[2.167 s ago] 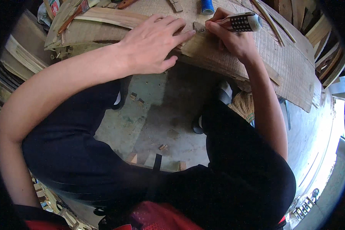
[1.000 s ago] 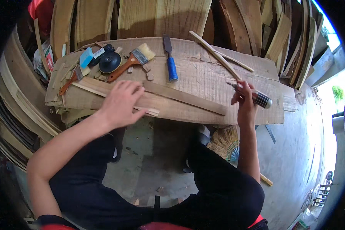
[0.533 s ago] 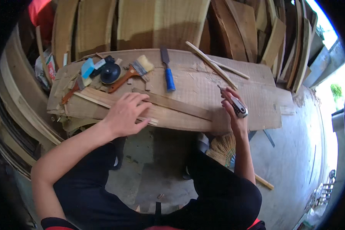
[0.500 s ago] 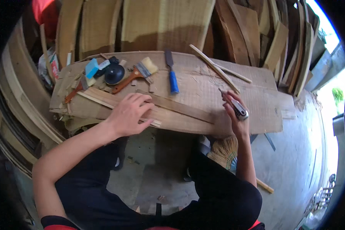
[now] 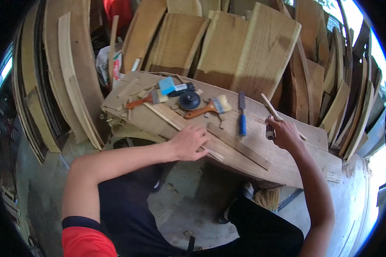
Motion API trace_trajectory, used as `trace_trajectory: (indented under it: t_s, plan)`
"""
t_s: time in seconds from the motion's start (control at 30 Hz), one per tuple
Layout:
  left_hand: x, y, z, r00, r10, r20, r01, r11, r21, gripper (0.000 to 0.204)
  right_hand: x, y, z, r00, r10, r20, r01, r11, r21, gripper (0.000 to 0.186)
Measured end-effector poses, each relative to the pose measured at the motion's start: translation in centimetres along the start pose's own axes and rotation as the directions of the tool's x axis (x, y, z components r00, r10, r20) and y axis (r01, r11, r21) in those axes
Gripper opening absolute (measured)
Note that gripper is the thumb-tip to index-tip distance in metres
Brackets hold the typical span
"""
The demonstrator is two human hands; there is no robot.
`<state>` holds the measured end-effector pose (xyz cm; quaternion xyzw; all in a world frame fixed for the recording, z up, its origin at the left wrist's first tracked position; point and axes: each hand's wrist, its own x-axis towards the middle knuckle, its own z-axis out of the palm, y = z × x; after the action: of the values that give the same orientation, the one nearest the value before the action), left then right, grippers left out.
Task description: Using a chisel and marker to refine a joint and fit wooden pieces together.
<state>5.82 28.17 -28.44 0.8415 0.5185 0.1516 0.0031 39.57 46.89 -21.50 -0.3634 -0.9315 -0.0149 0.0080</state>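
Note:
My left hand [image 5: 190,143] lies over pale wooden strips [image 5: 165,115] at the near edge of a wooden work board [image 5: 283,167], fingers curled round them. In my closed right hand [image 5: 286,132] is a small hand tool [image 5: 270,129] with a silver and dark handle; its tip is hard to make out. That hand is over a thin wooden stick [image 5: 268,104] and partly covers it; whether it touches the stick I cannot tell. Between my hands lie a flat brown wooden slat [image 5: 239,146] and a chisel with a blue handle [image 5: 242,122].
Two paintbrushes [image 5: 210,106] [image 5: 148,99], a round black sanding pad [image 5: 189,100], a blue block [image 5: 167,85] and wood scraps sit on the board's left part. Planks [image 5: 266,43] lean behind it. A straw broom [image 5: 266,199] stands underneath, near my foot.
The view has swung, so the board appears lower and farther right. My right hand has moved away from me to the thin sticks, still holding the tool. My left hand stays on the strips.

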Motion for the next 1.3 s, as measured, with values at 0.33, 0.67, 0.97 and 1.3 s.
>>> trace_trajectory:
  t_s: [0.33,0.67,0.97,1.3]
  plan:
    - [-3.9,-1.5,-1.6,1.000,-0.006,-0.010,0.006,0.999,0.042,0.053,0.8,-3.7,3.6,0.978,0.046,-0.203,-0.021,0.992,0.123,0.045]
    - [-8.1,-4.7,-2.3,0.994,-0.090,0.060,0.092,0.995,-0.025,0.055,-2.5,-10.4,6.1,0.992,-0.125,-0.017,0.126,0.974,0.189,0.043]
    - [-6.5,-4.4,-2.1,0.995,-0.090,0.052,0.090,0.996,0.011,0.046,-8.1,-8.6,7.8,0.989,-0.137,-0.055,0.145,0.969,0.199,0.076]
    - [-4.2,-3.2,-3.1,0.987,-0.131,0.093,0.133,0.991,-0.012,0.034,-9.1,-8.2,11.0,0.985,-0.159,-0.073,0.160,0.987,0.010,0.083]
